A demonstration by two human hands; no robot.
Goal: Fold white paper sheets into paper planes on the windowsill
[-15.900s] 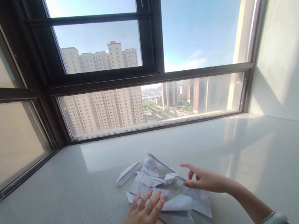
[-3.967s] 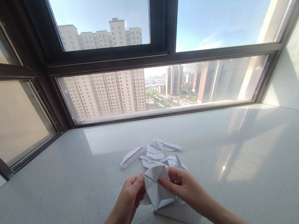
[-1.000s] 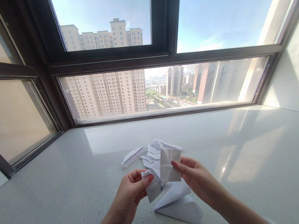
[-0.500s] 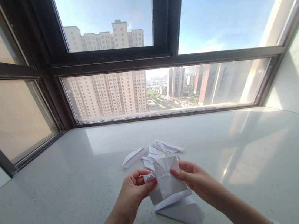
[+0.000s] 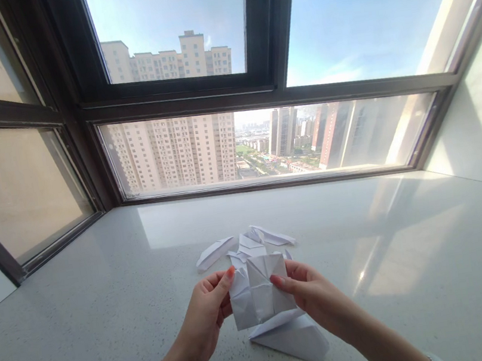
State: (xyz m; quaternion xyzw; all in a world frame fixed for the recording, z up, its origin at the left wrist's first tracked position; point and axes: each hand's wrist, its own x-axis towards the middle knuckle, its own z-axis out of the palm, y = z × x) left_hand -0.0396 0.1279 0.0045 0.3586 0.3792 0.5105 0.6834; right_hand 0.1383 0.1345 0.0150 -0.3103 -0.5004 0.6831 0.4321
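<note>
Your left hand [image 5: 206,312] and your right hand [image 5: 310,294] are both closed on the same creased sheet of white paper [image 5: 258,292], held up off the counter [image 5: 85,324] between them in the lower middle of the view; the left thumb and fingers pinch its left edge near the top corner, and the right thumb presses on its right half with the other fingers behind it (those are hidden by the sheet, so exactly how they lie you cannot tell). The sheet is opened out nearly flat and faces you, crossed by fold lines that run upright and level through its middle. Just beneath it, touching or nearly touching its lower edge, a folded white paper piece [image 5: 294,338] lies on the counter with its point toward the left. Beyond your hands, a small heap of folded paper scraps [image 5: 250,242] rests on the pale speckled surface, one long narrow piece [image 5: 213,253] lying a little apart at the heap's left. The counter runs back to a dark-framed window [image 5: 272,88], with tall apartment blocks and blue sky behind the glass, and a white wall [image 5: 481,120] closes the right side, lit by a patch of sun
</note>
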